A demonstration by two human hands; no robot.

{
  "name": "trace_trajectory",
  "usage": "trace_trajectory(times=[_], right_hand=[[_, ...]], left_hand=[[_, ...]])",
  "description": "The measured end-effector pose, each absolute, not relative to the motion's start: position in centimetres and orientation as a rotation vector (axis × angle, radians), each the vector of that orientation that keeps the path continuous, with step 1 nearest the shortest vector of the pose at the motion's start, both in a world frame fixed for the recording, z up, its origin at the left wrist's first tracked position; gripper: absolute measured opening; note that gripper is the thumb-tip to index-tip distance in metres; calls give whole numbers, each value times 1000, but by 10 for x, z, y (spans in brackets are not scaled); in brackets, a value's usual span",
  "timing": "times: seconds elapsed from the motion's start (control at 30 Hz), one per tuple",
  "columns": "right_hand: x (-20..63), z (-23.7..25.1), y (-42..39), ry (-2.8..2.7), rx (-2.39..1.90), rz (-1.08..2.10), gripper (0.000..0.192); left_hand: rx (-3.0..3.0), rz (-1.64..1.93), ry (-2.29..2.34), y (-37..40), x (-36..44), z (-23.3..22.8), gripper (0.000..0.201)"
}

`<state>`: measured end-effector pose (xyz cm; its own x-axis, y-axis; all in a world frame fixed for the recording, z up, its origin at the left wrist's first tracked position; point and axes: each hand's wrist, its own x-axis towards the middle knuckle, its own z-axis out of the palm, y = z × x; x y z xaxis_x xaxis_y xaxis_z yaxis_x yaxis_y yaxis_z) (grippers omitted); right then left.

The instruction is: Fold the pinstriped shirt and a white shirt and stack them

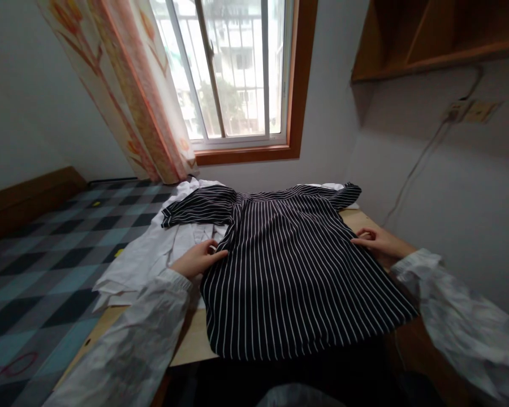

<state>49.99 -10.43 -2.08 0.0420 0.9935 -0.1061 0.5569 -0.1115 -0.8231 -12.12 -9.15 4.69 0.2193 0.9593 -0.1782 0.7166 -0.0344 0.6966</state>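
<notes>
— Shirt check: our striped shirt (297, 271) lies flat mid-frame on the table (190, 345), collar toward the window (237, 68).
— Left hand (197, 259) presses its left edge, right hand (377, 242) its right; fingers loosely extended, apparently gripping nothing. White garment (152, 254) lies underneath, left.

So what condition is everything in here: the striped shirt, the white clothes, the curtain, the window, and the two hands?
Striped shirt: spread flat on the table, hem hanging over the near edge.
White garment: crumpled, partly under the shirt.
Left hand: resting on the shirt's left edge, fingers relaxed.
Right hand: touching the shirt's right edge.
Curtain: pulled aside.
Window: cannot tell whether open.
Table: mostly covered.
</notes>
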Motion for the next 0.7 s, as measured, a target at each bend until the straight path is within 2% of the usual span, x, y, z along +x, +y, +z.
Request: trace_trajectory(times=[0.1,0.2,0.3,0.4,0.57,0.63,0.7], right_hand=[[490,-18,-75,-1579,-1818,772,62],[476,-18,-53,-1586,-1872,697,58],[473,-23,-45,-1639,-1791,768,55],[487,-27,-49,-1730,-1742,882,59],[513,-23,-48,-1825,-1784,1044,63],[516,-16,-37,-1863,-1800,915,63],[515,-9,-19,-1889,-1831,626,60]], left_hand=[[1845,625,1636,-73,-108,47,62],[1912,720,1696,-56,-97,43,49],[1953,716,1704,-50,-99,37,33],[2026,681,1686,-56,-113,33,25],[2118,543,1776,-68,-123,53,36],[2202,525,1886,-60,-118,73,42],[2285,569,2008,-44,-113,94,46]])
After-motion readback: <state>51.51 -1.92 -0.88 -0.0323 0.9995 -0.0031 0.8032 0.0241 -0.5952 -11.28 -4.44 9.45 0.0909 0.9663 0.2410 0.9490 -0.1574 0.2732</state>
